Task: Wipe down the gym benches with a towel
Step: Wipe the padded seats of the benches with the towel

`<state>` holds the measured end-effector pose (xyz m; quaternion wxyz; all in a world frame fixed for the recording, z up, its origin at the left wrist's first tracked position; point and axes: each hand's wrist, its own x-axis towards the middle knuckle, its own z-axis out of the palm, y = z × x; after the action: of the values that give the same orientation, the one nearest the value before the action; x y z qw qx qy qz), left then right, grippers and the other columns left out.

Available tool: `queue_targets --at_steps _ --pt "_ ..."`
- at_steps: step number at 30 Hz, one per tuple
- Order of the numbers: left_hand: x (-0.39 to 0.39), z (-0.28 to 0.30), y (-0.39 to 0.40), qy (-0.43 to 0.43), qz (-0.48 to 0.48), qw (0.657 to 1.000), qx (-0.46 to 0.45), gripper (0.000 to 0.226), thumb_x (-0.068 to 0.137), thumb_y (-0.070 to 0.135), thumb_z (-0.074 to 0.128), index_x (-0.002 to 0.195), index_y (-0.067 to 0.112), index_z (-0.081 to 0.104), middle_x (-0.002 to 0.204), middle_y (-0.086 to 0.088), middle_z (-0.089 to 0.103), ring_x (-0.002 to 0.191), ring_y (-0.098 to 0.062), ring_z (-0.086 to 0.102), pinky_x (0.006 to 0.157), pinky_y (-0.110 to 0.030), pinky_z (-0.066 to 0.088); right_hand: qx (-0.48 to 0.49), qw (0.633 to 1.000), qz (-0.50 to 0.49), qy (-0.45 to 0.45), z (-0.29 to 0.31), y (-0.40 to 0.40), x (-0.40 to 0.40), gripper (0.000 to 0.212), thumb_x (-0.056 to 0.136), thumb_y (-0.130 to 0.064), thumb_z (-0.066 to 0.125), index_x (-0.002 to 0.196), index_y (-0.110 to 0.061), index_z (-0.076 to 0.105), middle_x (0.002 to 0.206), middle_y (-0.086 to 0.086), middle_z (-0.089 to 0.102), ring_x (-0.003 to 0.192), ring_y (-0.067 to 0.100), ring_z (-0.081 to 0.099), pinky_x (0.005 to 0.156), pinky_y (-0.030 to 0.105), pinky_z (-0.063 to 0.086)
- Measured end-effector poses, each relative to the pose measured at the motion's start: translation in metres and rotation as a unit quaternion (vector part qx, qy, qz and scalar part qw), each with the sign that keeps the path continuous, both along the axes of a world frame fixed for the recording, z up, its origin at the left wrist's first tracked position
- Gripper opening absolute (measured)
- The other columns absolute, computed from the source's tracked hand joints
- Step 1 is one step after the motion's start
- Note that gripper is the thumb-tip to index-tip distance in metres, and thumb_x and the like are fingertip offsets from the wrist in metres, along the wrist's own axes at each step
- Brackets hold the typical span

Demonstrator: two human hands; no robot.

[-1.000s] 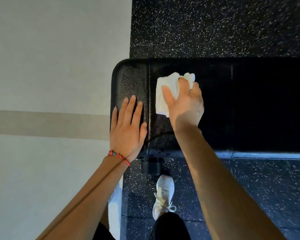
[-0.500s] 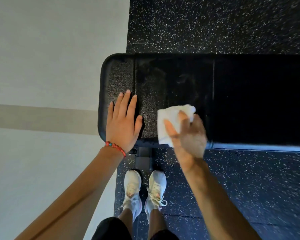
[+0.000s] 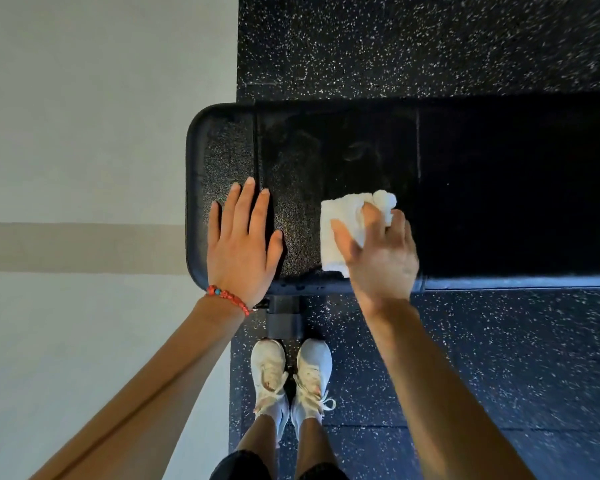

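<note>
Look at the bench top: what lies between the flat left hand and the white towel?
In the head view, only a bare stretch of the bench's black pad separates the left hand from the towel held by the right hand.

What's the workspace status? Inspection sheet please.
Surface: black padded gym bench, faint smears on the pad.
Job's things: white folded towel near the bench's front edge.
Clutter: nothing seen.
Grippers: left hand flat on the bench end, fingers straight; right hand grips the towel.
Cables: nothing seen.
Surroundings: speckled rubber floor, pale floor on the left, white sneakers, red bead bracelet.
</note>
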<state>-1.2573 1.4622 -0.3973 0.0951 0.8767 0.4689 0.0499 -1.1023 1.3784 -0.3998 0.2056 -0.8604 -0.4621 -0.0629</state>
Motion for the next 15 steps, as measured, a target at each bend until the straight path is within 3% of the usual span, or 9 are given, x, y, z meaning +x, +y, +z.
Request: queue_targets --at_steps 5,10,13,15 --pt "0.005 -0.001 0.028 -0.016 0.003 1.000 0.001 0.056 0.092 0.034 0.034 0.140 0.005 0.040 0.148 -0.016 0.035 0.138 -0.033 0.028 0.111 -0.048 0.017 0.021 0.983 -0.164 0.077 0.010 0.009 0.022 0.040 0.082 -0.037 0.059 0.100 -0.002 0.055 0.081 0.026 0.057 0.065 0.039 0.058 0.045 0.037 0.048" --pt "0.004 -0.008 0.038 -0.014 0.000 1.000 0.008 0.057 0.092 0.033 0.035 0.140 0.003 0.039 0.148 -0.017 0.035 0.137 -0.033 0.029 0.112 -0.048 0.016 0.013 0.996 -0.062 0.062 0.003 0.051 -0.029 0.037 0.082 -0.042 0.054 0.096 -0.008 0.052 0.074 0.017 0.055 0.059 0.029 0.055 0.045 0.031 0.047" --pt "0.003 -0.008 0.038 -0.018 0.002 1.000 0.008 0.057 0.091 0.034 0.035 0.140 0.004 0.039 0.148 -0.016 0.035 0.137 -0.033 0.030 0.112 -0.047 0.015 0.004 1.000 0.000 0.018 0.002 0.052 -0.019 0.035 0.084 -0.043 0.053 0.095 -0.010 0.049 0.071 0.015 0.056 0.058 0.027 0.055 0.044 0.031 0.048" --pt "0.004 -0.007 0.038 -0.017 0.004 1.000 0.003 0.057 0.091 0.034 0.035 0.140 0.005 0.039 0.148 -0.016 0.035 0.137 -0.032 0.029 0.112 -0.048 0.016 -0.007 0.999 -0.048 0.012 0.003 0.041 0.005 0.039 0.082 -0.044 0.053 0.099 -0.009 0.049 0.075 0.020 0.057 0.061 0.031 0.057 0.045 0.030 0.046"
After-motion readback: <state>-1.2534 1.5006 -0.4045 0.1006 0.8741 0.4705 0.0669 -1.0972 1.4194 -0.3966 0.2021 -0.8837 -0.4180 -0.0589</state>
